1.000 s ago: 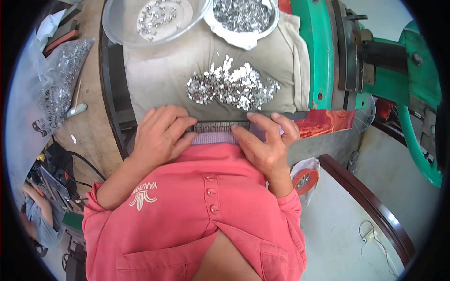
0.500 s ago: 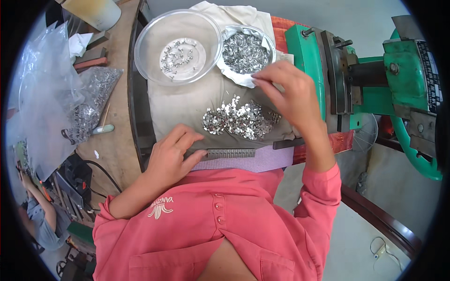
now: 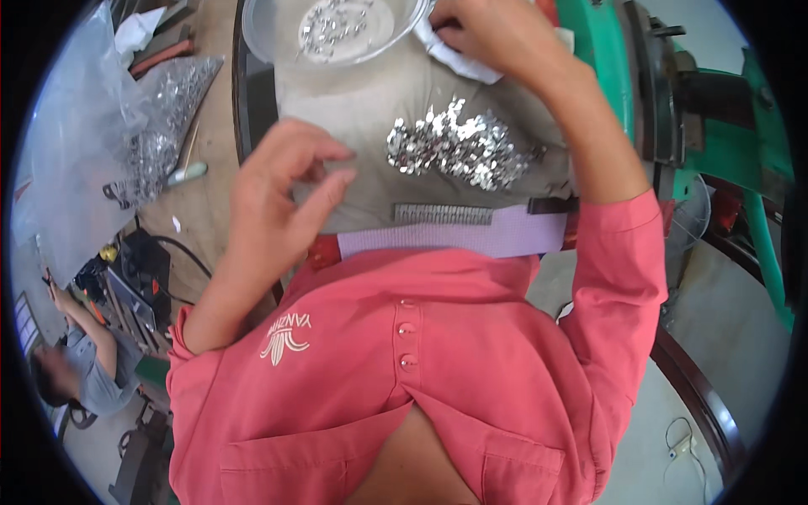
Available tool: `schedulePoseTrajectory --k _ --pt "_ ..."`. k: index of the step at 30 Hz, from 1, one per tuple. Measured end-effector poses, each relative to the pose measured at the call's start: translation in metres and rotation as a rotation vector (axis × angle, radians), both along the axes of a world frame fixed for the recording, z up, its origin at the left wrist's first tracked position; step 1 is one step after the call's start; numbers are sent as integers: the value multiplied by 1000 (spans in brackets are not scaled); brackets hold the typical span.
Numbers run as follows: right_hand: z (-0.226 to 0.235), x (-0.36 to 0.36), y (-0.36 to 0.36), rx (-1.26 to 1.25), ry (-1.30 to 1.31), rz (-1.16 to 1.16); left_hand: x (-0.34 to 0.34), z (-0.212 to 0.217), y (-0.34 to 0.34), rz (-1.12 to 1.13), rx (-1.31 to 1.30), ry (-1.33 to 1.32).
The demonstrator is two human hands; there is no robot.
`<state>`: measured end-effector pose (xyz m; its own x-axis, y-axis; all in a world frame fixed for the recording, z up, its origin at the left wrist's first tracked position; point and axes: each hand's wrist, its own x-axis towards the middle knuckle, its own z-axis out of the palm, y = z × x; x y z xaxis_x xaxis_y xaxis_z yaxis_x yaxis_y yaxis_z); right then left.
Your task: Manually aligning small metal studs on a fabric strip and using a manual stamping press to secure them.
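My right hand (image 3: 497, 34) is at the upper edge, over the paper-lined bowl whose white lining (image 3: 459, 57) shows beneath it. Its fingers are curled together, and anything they pinch is hidden. In the air left of the shiny pile, my left hand (image 3: 286, 189) has thumb and fingers apart, holding nothing. A heap of small silvery metal pieces (image 3: 463, 143) lies on the grey-brown cloth (image 3: 362, 198). Nearer my body is a narrow slotted metal bar (image 3: 443, 214). Upper left of the heap stands a clear plastic tub (image 3: 261, 34) with some small metal rivets inside.
A green machine (image 3: 610, 59) stands on the right. A dark bar (image 3: 551, 205) and purple textured mat (image 3: 530, 231) lie along the near edge. To the left are a plastic bag of metal parts (image 3: 181, 109) and a pale-handled tool (image 3: 187, 173). A person (image 3: 101, 362) sits at far left.
My left hand has lifted off the end of the slotted bar and moved up and left. The right hand has reached farther over the lined bowl. The whole view has shifted.
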<state>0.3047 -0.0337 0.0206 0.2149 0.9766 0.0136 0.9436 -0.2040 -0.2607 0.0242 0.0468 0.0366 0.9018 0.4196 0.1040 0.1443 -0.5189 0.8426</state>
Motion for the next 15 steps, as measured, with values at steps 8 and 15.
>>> schedulePoseTrajectory --k 8,15 --pt "-3 3 -3 114 12 59 23 8 -12 -18 -89 -133" --pt "-4 5 -22 188 269 -84 53 25 -6 -66 -22 -176"
